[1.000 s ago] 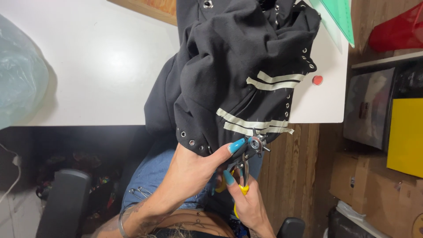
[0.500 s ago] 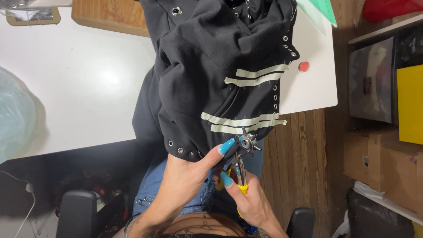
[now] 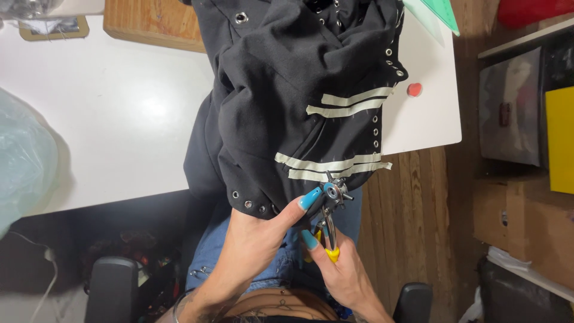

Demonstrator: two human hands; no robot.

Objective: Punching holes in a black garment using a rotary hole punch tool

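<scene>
Little changes in half a second: left hand still pinches the black garment hem at lower centre, right hand still squeezing yellow-handled punch pliers, both grips closed.

Brown cardboard boxes on the floor right of the table, beneath a flat yellow package.

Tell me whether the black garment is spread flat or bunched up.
Bunched up: the black garment lies in heaped folds on the white table, its eyelet hem hanging over the edge.
</scene>
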